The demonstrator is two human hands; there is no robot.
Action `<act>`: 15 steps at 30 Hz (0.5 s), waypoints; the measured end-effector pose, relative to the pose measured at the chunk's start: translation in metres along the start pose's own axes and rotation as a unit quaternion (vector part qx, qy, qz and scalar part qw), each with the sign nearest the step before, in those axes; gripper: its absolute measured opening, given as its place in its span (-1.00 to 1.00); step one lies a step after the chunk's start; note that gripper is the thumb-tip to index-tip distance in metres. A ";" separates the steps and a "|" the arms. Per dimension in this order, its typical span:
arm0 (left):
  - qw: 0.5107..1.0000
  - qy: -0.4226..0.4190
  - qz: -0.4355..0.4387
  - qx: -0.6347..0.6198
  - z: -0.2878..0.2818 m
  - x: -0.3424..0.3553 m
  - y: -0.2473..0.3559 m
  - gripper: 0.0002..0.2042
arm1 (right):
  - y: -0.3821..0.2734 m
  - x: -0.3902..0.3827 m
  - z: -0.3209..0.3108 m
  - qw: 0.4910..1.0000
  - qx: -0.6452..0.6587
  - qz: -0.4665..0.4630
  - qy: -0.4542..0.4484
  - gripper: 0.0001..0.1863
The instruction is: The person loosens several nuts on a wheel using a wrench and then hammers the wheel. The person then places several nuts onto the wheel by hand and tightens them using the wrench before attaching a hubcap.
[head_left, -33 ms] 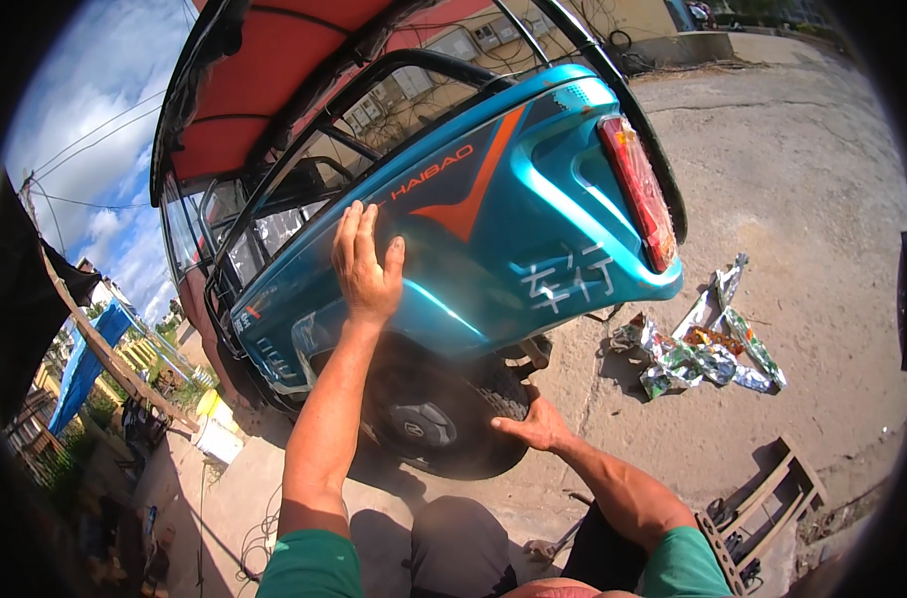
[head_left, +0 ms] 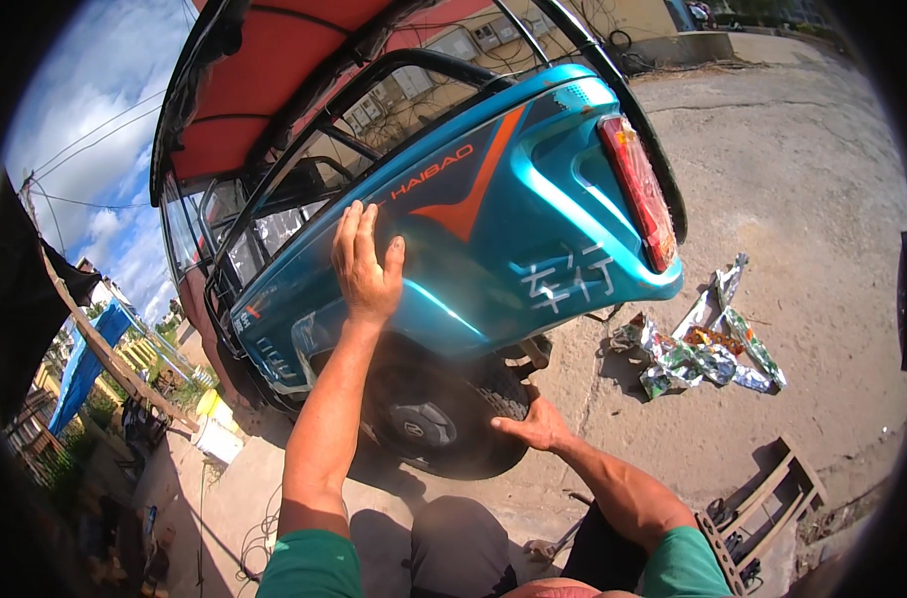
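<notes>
A teal three-wheeled vehicle's side panel [head_left: 448, 264] fills the middle of the view, with an orange stripe and lettering on it. Against this panel my left hand [head_left: 367, 264] lies flat, fingers stretched upward and thumb apart. Below the panel sits a black wheel [head_left: 418, 424], its hub grey. My right hand [head_left: 541, 424] grips the tyre [head_left: 503, 391] at its right edge, the thumb pointing over the sidewall. The other fingers of that hand are mostly hidden. A red tail light [head_left: 640, 194] is at the panel's rear corner.
Crumpled foil-like sheeting [head_left: 707, 349] lies on the concrete to the right. Nearer me stands a metal-and-wood frame [head_left: 767, 513], with a tool [head_left: 553, 546] by my knee. At left are a white bucket [head_left: 217, 439], a slanting wooden pole [head_left: 115, 349] and a loose cable [head_left: 261, 538].
</notes>
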State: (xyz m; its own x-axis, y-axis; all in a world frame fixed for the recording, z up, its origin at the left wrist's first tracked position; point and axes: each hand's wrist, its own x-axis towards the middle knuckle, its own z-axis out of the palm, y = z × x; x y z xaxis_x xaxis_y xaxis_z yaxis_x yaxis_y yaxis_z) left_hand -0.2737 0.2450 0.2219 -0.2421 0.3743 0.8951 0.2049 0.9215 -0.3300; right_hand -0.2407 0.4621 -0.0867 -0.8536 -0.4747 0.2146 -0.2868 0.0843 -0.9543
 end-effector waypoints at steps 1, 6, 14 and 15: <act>1.000 -0.004 0.002 0.004 0.000 0.000 0.000 -0.45 | -0.001 0.001 -0.001 1.000 -0.003 0.011 -0.013 -0.04; 1.000 -0.002 -0.004 0.007 0.000 -0.001 -0.001 -0.45 | -0.002 0.000 0.001 1.000 -0.018 -0.008 -0.005 -0.06; 1.000 0.005 -0.010 0.001 0.003 0.001 0.004 -0.44 | 0.030 0.010 0.006 0.996 -0.080 0.027 -0.012 -0.08; 1.000 0.003 -0.010 0.001 0.001 0.000 0.004 -0.44 | 0.027 0.010 0.006 0.996 -0.086 0.033 -0.016 -0.08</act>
State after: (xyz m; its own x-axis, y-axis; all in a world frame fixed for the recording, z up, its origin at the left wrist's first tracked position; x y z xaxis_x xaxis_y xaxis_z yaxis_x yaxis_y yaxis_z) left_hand -0.2744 0.2486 0.2207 -0.2396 0.3552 0.9036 0.1973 0.9291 -0.3129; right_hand -0.2549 0.4542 -0.1119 -0.8596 -0.4907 0.1427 -0.3029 0.2644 -0.9156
